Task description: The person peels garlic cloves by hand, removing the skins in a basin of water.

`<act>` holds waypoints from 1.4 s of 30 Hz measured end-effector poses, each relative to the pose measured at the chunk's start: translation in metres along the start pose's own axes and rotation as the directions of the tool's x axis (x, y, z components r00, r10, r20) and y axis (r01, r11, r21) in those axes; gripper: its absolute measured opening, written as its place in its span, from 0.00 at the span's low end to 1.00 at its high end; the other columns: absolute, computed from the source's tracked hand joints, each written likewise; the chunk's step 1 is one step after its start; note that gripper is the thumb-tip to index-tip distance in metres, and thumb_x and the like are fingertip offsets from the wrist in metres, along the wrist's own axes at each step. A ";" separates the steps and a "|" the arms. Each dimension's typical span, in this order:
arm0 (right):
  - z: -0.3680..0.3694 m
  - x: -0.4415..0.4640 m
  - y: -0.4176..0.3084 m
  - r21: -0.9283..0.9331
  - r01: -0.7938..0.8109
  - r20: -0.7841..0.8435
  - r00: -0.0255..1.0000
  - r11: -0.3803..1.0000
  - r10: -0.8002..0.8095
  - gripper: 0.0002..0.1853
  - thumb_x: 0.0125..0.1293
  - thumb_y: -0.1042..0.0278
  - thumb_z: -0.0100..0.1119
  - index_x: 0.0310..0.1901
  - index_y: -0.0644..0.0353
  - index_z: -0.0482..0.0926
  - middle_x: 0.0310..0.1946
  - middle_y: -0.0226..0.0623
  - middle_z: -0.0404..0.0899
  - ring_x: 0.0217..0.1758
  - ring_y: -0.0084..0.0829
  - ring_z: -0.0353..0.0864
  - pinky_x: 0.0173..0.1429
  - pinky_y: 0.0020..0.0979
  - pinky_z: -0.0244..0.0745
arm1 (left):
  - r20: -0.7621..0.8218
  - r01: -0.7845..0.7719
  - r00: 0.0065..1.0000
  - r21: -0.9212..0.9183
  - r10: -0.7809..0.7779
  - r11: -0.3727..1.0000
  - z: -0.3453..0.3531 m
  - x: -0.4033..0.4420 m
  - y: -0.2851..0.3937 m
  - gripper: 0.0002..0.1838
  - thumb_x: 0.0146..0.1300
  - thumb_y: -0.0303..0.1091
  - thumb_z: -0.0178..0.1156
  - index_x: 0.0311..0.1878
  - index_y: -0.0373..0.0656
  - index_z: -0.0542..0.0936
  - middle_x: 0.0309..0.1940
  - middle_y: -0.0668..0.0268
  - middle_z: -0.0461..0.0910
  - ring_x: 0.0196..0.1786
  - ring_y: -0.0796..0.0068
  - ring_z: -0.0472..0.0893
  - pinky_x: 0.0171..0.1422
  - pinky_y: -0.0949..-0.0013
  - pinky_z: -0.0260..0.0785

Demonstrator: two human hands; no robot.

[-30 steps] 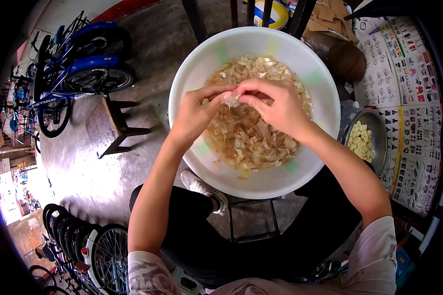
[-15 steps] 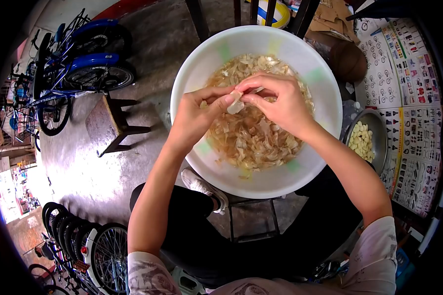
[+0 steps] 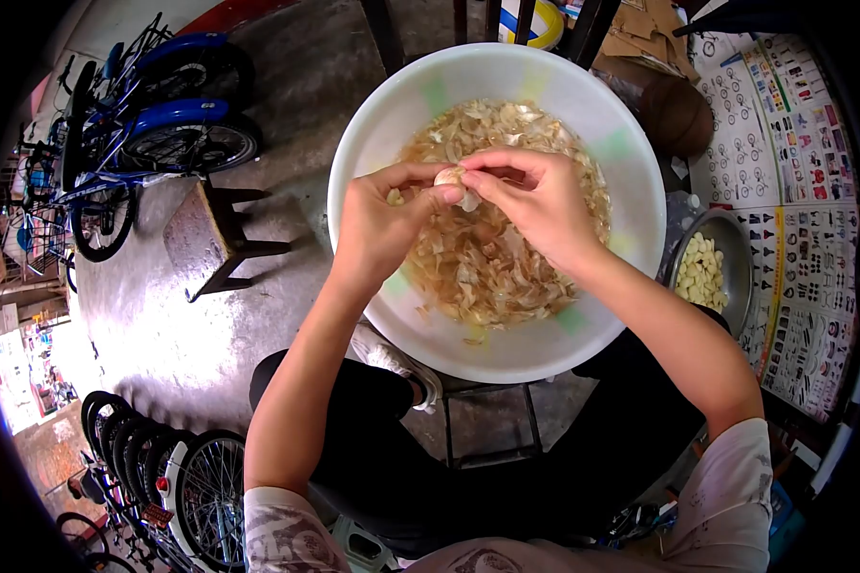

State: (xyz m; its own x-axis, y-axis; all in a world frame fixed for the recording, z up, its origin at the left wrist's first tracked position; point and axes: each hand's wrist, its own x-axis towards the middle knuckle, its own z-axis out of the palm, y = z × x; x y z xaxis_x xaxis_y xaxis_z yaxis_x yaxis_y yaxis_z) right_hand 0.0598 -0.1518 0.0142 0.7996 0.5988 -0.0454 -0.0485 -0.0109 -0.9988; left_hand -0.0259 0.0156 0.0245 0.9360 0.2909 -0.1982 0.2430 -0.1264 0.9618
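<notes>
My left hand [image 3: 377,224] pinches a garlic clove [image 3: 448,177] between thumb and forefinger, above a large white basin [image 3: 626,205]. A second pale clove [image 3: 395,197] is tucked in that hand's curled fingers. The fingertips of my right hand [image 3: 545,202] are closed on the pinched clove's right end, where a whitish flap of skin [image 3: 469,201] hangs down. Below both hands, loose brown garlic skins [image 3: 497,267] float in water in the basin. Peeled garlic cloves [image 3: 701,272] lie in a metal bowl [image 3: 738,296] to the right.
A dark wooden stool [image 3: 210,239] stands on the concrete floor to the left. Blue bicycles [image 3: 177,119] are at the upper left, more bicycle wheels [image 3: 210,497] at the lower left. A printed poster sheet [image 3: 803,258] lies beyond the bowl; chair bars [image 3: 382,38] rise behind the basin.
The clove in my fingers has turned, so its rounded side shows where a whitish skin flap faced up before. My right fingers have shifted their pinch, with the fingertips closer together.
</notes>
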 end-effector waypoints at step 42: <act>-0.006 0.004 -0.014 -0.267 0.285 0.067 0.958 0.921 -0.278 0.09 0.60 0.81 0.67 0.42 0.68 0.84 0.40 0.39 0.84 0.40 0.32 0.88 0.46 0.27 0.84 | -0.089 -0.148 0.986 -0.106 0.139 0.983 0.028 -0.006 0.001 0.17 0.69 0.24 0.58 0.60 0.31 0.78 0.50 0.56 0.84 0.57 0.74 0.80 0.61 0.71 0.70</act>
State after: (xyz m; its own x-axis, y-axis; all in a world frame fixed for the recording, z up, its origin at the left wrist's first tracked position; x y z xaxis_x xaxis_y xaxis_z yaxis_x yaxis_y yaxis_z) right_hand 0.0674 -0.1545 0.0280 0.7400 0.6302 0.2350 0.3429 -0.0528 -0.9379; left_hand -0.0247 -0.0125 0.0210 0.9341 0.3542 -0.0453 0.0735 -0.0664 0.9951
